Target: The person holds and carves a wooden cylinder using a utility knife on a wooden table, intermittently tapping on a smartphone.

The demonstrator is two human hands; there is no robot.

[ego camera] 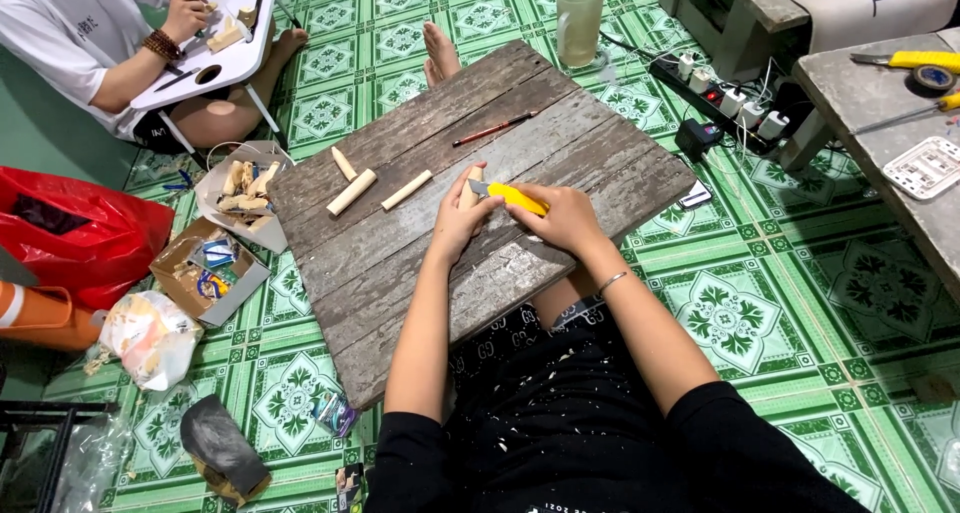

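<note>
Head view: on the wooden board (420, 263), the left hand (458, 218) pinches a wooden stick (470, 186). The right hand (568, 218) has its fingers wrapped around a yellow utility knife (515, 197), blade against the stick.

My one camera sits on my head and looks steeply down and forward over my lap at the grey plank board (480, 203), close enough that the board fills the middle. Beyond the board's far edge it takes in green patterned floor (800, 303); left of the board, another seated person (110, 43) shows.
</note>
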